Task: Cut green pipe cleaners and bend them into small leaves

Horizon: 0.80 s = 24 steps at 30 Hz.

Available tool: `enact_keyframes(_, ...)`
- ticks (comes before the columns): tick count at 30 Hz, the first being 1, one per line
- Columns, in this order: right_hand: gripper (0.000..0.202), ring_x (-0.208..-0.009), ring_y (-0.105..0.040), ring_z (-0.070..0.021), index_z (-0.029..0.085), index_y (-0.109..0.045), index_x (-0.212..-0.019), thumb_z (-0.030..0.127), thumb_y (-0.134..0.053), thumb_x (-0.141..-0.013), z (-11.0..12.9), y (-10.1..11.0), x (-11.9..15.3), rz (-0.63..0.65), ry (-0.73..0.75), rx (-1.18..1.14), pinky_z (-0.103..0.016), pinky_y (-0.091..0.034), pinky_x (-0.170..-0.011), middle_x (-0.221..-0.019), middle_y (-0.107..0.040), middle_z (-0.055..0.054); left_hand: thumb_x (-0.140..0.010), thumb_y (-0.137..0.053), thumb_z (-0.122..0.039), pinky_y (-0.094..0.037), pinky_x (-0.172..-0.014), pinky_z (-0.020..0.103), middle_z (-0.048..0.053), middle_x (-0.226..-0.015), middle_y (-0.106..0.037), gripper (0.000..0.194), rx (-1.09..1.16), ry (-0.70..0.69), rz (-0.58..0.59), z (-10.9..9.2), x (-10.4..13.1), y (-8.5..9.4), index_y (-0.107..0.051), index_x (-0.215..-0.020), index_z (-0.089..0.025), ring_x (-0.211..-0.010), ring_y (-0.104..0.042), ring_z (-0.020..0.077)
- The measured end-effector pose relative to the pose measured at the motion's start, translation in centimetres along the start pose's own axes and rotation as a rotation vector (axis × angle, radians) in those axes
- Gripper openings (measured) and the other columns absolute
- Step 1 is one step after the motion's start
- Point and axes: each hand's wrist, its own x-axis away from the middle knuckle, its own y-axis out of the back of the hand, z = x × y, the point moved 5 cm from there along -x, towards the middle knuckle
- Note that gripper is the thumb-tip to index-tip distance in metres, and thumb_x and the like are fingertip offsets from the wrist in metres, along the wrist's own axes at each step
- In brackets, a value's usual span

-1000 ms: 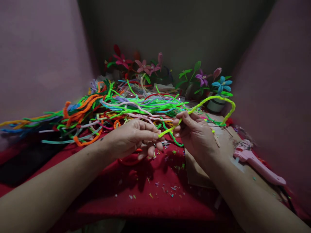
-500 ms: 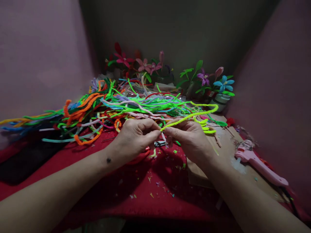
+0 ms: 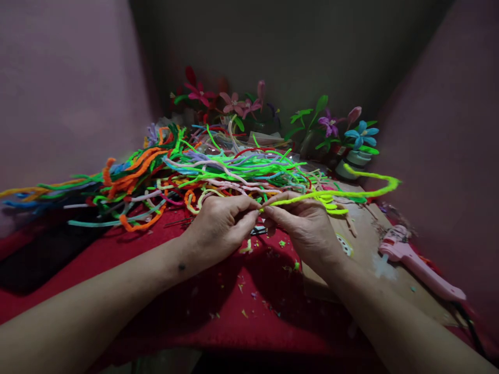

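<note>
A bright yellow pipe cleaner (image 3: 362, 194) runs from my fingertips out to the right, and its far end bends back to the left. My left hand (image 3: 226, 223) pinches its near end between thumb and index finger. Close against it, my right hand (image 3: 302, 221) pinches the same pipe cleaner with thumb and forefinger. The spot where the fingertips meet is mostly hidden. Beyond my right hand lie yellow looped pipe-cleaner pieces (image 3: 331, 203). Partly behind my fingers, a small metal tool (image 3: 259, 230) rests on the red cloth (image 3: 202, 311).
Behind my hands spreads a heap of coloured pipe cleaners (image 3: 241, 169). Pipe-cleaner flowers (image 3: 362, 136) stand along the back. To the right, a pink glue gun (image 3: 421, 265) lies on a brown board (image 3: 370, 249). Small coloured scraps dot the cloth.
The yellow pipe cleaner has swung rightward and now reaches farther past my right hand. A pale strand below my fingertips no longer shows. Both hands stay close together, pinching.
</note>
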Motion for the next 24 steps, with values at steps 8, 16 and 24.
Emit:
enact_keyframes(8, 0.007, -0.058, -0.053, -0.0096, 0.019, -0.068, -0.08, 0.024, -0.063, -0.078, 0.1, 0.3, 0.7, 0.007, 0.126, 0.263, -0.022, -0.042, -0.054, -0.066, -0.061, 0.001, -0.077, -0.054, -0.021, -0.034, -0.045, 0.017, -0.003, -0.049, -0.054, 0.016, 0.182, 0.22, 0.047, 0.4, -0.2, -0.2, -0.066, -0.071, -0.013, -0.045, -0.046, 0.0071)
enact_keyframes(16, 0.008, -0.056, -0.052, -0.0099, 0.018, -0.066, -0.08, 0.025, -0.063, -0.079, -0.3, 0.3, 0.8, -0.006, 0.058, 0.209, -0.023, -0.041, -0.052, -0.062, -0.06, 0.002, -0.07, -0.057, -0.014, -0.032, -0.036, 0.015, -0.004, -0.042, -0.052, 0.008, 0.585, 0.475, 0.094, 0.9, -0.1, -0.7, -0.058, -0.062, -0.014, -0.034, -0.043, 0.005)
enact_keyframes(24, 0.004, -0.053, -0.051, -0.009, 0.017, -0.065, -0.076, 0.02, -0.063, -0.077, 0.1, -0.1, 1.0, -0.051, 0.016, 0.035, -0.023, -0.041, -0.052, -0.06, -0.058, 0.002, -0.061, -0.06, -0.014, -0.027, -0.024, 0.014, -0.002, -0.049, -0.058, 0.004, 1.009, 0.665, 0.071, 1.6, 0.3, -1.8, -0.058, -0.064, -0.013, -0.029, -0.041, 0.0048)
